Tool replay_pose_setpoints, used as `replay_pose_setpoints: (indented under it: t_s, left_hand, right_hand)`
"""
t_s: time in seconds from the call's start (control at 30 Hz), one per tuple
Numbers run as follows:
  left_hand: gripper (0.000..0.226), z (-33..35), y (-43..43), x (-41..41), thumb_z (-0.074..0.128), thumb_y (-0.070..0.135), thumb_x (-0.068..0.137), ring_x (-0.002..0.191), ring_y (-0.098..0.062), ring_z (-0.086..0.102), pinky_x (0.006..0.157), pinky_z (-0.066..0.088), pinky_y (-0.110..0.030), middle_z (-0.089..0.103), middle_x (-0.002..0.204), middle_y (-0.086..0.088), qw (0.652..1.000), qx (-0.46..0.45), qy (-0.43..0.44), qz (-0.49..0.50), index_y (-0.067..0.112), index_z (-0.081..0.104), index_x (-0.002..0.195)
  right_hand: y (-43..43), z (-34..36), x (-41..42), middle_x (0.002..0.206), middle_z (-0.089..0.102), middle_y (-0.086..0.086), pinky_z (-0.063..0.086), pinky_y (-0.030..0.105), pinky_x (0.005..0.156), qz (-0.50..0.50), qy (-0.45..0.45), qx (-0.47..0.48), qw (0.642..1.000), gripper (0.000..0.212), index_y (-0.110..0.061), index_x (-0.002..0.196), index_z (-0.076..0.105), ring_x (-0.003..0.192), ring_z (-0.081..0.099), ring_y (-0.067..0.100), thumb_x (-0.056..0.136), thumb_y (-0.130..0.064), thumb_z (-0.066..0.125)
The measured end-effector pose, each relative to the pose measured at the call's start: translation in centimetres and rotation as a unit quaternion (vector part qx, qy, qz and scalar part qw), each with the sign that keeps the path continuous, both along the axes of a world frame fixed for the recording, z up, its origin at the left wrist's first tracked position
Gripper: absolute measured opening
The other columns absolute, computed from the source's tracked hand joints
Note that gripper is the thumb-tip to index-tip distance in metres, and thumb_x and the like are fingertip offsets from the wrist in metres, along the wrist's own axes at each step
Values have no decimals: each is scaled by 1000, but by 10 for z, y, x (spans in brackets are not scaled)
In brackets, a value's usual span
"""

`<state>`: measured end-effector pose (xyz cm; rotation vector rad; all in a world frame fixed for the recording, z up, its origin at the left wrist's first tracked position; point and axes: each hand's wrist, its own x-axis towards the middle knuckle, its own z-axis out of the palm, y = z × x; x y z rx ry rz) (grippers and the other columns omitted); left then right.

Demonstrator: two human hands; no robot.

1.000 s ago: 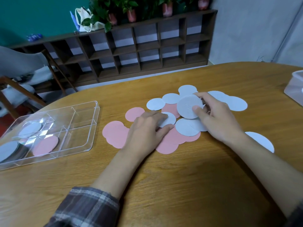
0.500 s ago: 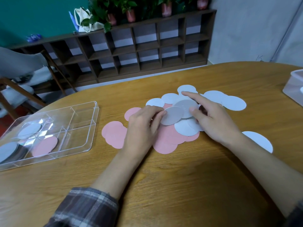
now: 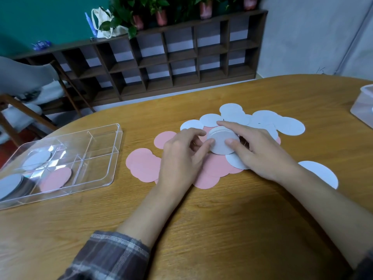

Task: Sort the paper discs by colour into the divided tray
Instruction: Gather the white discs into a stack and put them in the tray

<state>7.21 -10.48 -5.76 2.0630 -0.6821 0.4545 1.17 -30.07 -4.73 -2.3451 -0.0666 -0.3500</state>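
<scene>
Pink and white paper discs lie in an overlapping heap on the wooden table. Between both hands stands a small stack of white discs, lifted slightly over the pink discs. My left hand pinches the stack's left edge with thumb and fingers. My right hand grips its right side, thumb in front and index finger over the back. More white discs spread behind the hands, and one white disc lies apart at the right. The clear divided tray at left holds white discs and one pink disc.
A clear plastic box sits at the table's right edge. Beyond the table stand a dark wooden shelf unit with potted plants on top and a chair at the far left.
My left hand lifted a white disc from the heap and brought it to the white discs held by my right hand. Both hands now hold them together as one stack.
</scene>
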Motion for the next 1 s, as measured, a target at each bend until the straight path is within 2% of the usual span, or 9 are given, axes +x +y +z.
replay_pose_setpoints:
  t_s: [0.07,0.13,0.17,0.27,0.33,0.53,0.67,0.83,1.0]
  left_hand:
    - [21,1,-2,-3,80,32,88,78,-7,60,69,45,-18,66,85,7,999,20,-32,-13,17,70,98]
    - [22,0,-4,-8,80,36,89,87,-9,60,75,47,-24,67,94,7,994,64,-33,-81,17,70,96]
    - [24,-2,-6,-10,79,37,90,97,-8,62,83,49,-25,69,103,7,987,95,-27,-126,18,72,101]
    - [46,-9,-11,-12,73,45,94,134,-10,55,110,41,-24,64,142,5,955,207,-30,-211,19,68,131]
    - [51,-11,-12,-12,69,49,96,140,-10,50,115,40,-27,59,149,4,946,237,-33,-217,20,65,138]
    - [39,-10,-8,-9,69,47,95,116,-15,64,93,53,-41,72,125,6,953,232,-56,-186,20,73,122]
    - [32,-6,-5,-10,60,44,102,109,-18,65,90,52,-43,73,116,6,948,241,-88,-189,19,73,117]
    - [28,-3,1,-6,49,30,109,98,-23,65,82,51,-41,74,106,3,949,217,-156,-169,18,73,117]
    - [22,2,5,-7,52,19,109,90,-26,60,79,50,-42,68,101,-2,969,130,-175,-115,11,73,113]
  right_hand:
    - [-7,0,2,103,69,1,45,20,78,-34,-24,38,998,40,-43,141,55,86,57,8,105,-26,53]
    - [-15,0,6,104,69,9,50,39,85,-72,-38,73,994,37,-44,136,58,88,58,21,104,-26,53]
    - [-19,0,7,106,69,12,50,44,87,-86,-41,86,992,36,-44,134,59,91,58,26,103,-25,54]
    - [-24,-2,9,108,69,15,50,48,88,-108,-47,111,987,34,-44,130,60,92,59,30,102,-24,54]
    - [-23,-1,9,106,69,14,50,47,85,-114,-45,112,986,34,-42,129,61,88,57,29,102,-23,55]
    - [-19,0,8,101,69,8,49,40,79,-113,-24,96,989,34,-41,131,60,77,51,18,102,-24,55]
    - [-19,-1,7,101,68,4,45,33,73,-105,-12,91,990,33,-42,130,60,77,52,17,103,-25,55]
    - [-18,-2,7,102,68,11,50,44,84,-82,-2,101,991,33,-48,126,61,81,54,26,102,-26,56]
    - [-17,-1,6,100,69,1,50,47,85,-67,-1,132,989,34,-47,124,63,83,55,33,101,-23,57]
